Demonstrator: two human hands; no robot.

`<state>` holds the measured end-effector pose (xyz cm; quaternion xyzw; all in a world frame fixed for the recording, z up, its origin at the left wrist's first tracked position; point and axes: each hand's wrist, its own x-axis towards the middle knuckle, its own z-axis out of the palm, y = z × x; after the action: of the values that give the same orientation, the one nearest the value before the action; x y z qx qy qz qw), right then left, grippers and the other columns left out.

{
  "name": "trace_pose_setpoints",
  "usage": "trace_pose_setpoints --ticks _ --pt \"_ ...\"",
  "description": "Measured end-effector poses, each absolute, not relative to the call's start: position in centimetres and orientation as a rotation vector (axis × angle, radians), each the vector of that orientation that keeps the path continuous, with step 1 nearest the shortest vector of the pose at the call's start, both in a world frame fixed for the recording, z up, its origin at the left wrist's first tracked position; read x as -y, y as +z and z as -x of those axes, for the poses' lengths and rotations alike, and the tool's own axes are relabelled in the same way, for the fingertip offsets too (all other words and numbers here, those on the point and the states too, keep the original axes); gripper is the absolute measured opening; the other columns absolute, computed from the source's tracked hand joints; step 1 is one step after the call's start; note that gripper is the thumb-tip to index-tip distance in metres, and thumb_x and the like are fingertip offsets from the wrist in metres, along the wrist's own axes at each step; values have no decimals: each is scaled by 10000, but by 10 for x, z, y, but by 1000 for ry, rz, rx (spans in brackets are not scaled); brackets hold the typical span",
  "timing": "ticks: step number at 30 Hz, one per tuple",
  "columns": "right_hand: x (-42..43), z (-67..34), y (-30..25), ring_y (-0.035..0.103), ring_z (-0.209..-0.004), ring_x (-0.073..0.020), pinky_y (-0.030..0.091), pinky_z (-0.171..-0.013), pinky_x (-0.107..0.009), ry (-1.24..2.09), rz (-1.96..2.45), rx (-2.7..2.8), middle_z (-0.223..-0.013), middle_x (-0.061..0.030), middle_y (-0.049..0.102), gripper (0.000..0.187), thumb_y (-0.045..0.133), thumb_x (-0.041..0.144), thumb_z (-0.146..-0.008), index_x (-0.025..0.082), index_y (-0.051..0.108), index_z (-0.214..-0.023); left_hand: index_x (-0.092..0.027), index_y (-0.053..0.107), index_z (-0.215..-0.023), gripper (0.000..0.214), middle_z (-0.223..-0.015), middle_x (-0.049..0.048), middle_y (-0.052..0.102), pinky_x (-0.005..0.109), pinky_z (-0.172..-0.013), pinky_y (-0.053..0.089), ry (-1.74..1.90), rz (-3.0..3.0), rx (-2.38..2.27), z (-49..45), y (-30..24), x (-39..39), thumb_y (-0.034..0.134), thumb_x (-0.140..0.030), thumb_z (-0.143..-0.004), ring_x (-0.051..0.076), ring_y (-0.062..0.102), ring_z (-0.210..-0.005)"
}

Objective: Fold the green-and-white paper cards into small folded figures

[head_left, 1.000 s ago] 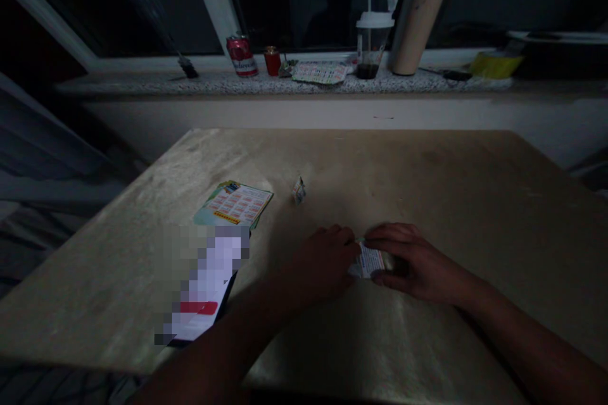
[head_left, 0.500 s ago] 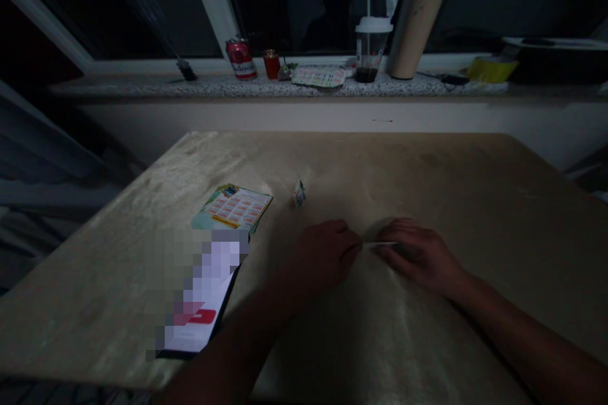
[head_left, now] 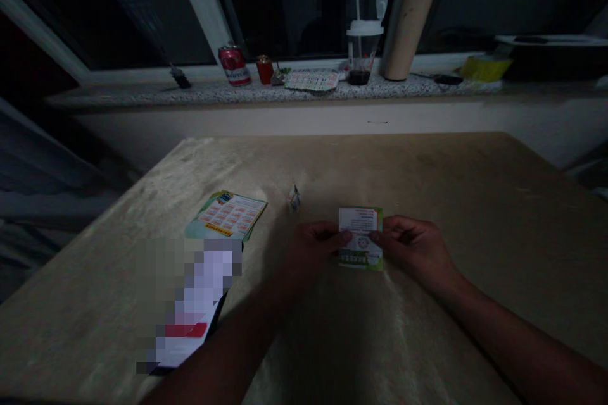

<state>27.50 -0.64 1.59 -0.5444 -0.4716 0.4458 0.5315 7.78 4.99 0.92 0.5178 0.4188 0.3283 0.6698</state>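
Note:
A small printed card (head_left: 361,221), white with green and orange edges, faces me above the middle of the table. My left hand (head_left: 316,243) pinches its left edge, thumb across the front. On the opposite edge my right hand (head_left: 413,243) grips it the same way. Just beyond my left hand a little folded piece of printed paper (head_left: 294,200) stands on the table. To the left lies a stack of cards (head_left: 230,212) with rows of reddish print on top. Nearer to me is a phone (head_left: 194,304) with a lit screen, partly blurred out.
The table (head_left: 451,177) reaches to the wall under a window. Along the stone sill stand a red drink can (head_left: 234,65), a small red container (head_left: 265,69), a lidded cup with a straw (head_left: 363,54), a cardboard tube (head_left: 413,19) and a yellow item (head_left: 485,68).
The card was edge-on between my hands and now shows its printed face. My hands have turned it upright. The view has shifted slightly.

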Motion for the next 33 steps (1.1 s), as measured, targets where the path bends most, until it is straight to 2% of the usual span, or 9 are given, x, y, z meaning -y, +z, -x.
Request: trace_pose_setpoints --ticks 4,7,11,17,22,24,27,29,33 --pt "13 -278 11 729 -588 -178 629 -584 -307 1053 1287 1092 -707 -16 793 171 856 374 -731 228 779 -775 -139 807 -935 284 -940 104 810 394 -854 587 727 -1142 -932 -76 10 -43 827 -350 -745 253 757 -866" --pt "17 -278 14 728 -577 -170 619 -572 -285 1099 1242 1069 -693 -11 795 127 850 343 -744 235 788 -766 -146 812 -863 231 -882 90 811 386 -820 591 721 -1143 -960 -77 12 -39 833 -338 -736 240 755 -815" --pt "21 -276 17 720 -570 -168 604 -563 -274 1124 1198 1046 -676 -5 788 115 859 325 -743 235 787 -744 -151 822 -869 233 -891 93 814 420 -885 581 691 -1127 -943 -75 13 -37 839 -344 -738 250 759 -851" --pt "20 -284 5 698 -654 -170 574 -657 -291 1092 1114 1023 -707 -14 759 239 729 424 -897 231 781 -767 -140 819 -857 247 -884 93 812 423 -879 594 715 -917 -871 -75 14 -36 859 -344 -725 240 762 -820" --pt "21 -286 3 698 -678 -201 580 -692 -340 1118 1128 1074 -743 -41 749 266 687 448 -922 213 781 -838 -104 804 -890 285 -909 114 805 424 -874 599 815 -753 -829 -80 10 -34 873 -326 -726 258 759 -854" --pt "22 -284 7 687 -636 -185 563 -620 -299 1049 1145 1142 -713 -33 745 213 737 417 -881 214 780 -836 -106 798 -903 297 -945 115 802 420 -891 596 880 -674 -792 -82 8 -34 880 -329 -724 263 756 -893" --pt "23 -280 13 664 -580 -145 521 -552 -240 860 1215 1276 -670 -10 734 87 816 277 -795 213 763 -770 -138 797 -924 276 -980 90 797 383 -900 590 959 -597 -750 -85 7 -32 878 -314 -728 240 748 -924" --pt "24 -278 15 662 -585 -129 515 -561 -224 712 1240 1305 -679 -2 735 74 801 194 -788 214 744 -745 -154 799 -914 242 -947 67 794 348 -860 588 950 -631 -770 -86 7 -29 870 -283 -722 214 741 -888" --pt "24 -278 18 677 -694 -136 533 -622 -235 533 1118 1313 -759 -11 723 117 726 105 -821 221 740 -818 -163 787 -800 137 -818 30 777 300 -764 563 849 -873 -921 -86 6 -22 852 -203 -685 174 710 -768"
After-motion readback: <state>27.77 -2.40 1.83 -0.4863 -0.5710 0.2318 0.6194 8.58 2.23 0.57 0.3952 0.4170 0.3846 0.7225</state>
